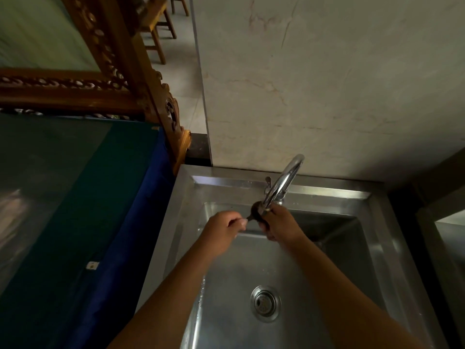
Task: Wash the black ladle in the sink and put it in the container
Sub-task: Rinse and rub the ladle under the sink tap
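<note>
The black ladle (256, 210) is held over the steel sink (377, 222), its dark bowl right under the spout of the curved chrome tap (284, 183). My left hand (225, 229) is closed around the ladle's handle, most of which is hidden in the fist. My right hand (280, 224) cups the bowl from the right and below, fingers wrapped against it. Whether water runs from the tap cannot be told. No container shows in this view.
A round drain (265, 303) sits in the sink floor. A blue and green cloth-covered surface (75, 222) lies to the left, with a carved wooden frame (141, 79) behind it. A pale marble wall (327, 84) backs the sink. A second basin edge (448, 222) shows at far right.
</note>
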### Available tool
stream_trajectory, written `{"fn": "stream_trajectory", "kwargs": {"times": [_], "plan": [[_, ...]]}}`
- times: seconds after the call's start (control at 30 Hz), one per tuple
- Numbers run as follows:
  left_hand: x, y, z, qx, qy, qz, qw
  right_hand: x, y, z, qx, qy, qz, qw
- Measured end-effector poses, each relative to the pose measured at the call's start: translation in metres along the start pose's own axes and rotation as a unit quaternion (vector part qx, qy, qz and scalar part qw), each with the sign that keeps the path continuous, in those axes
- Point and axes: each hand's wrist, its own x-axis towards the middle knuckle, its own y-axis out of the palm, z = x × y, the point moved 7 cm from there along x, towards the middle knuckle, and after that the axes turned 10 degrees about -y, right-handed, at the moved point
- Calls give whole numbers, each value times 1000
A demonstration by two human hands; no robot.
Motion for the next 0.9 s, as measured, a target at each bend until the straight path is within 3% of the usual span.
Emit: {"fn": "stream_trajectory", "kwargs": {"times": [0.17,0.23,0.4,0.47,0.53,0.63,0.73,0.83,0.9], "plan": [[-12,46,14,-75,-70,-75,992,-14,17,-35,146,34,-178,973],[-21,60,25,-89,-100,-109,985,-19,25,-50,212,56,-208,953],[-31,54,33,-62,-61,-115,990,-18,20,-58,145,38,-135,979],[-28,43,33,-27,-38,-80,996,-16,11,-56,65,20,-77,995],[-24,33,30,40,-14,-42,998,-11,0,-49,-86,-6,-16,996],[-16,19,21,146,27,-21,989,-6,-7,-36,-318,-58,72,944],[-11,11,8,232,77,-26,969,-2,-9,-17,-489,-121,117,856],[-8,9,-4,313,127,-58,939,3,-3,10,-578,-210,119,779],[-8,8,-8,308,140,-74,938,3,3,19,-612,-257,122,738]]}}
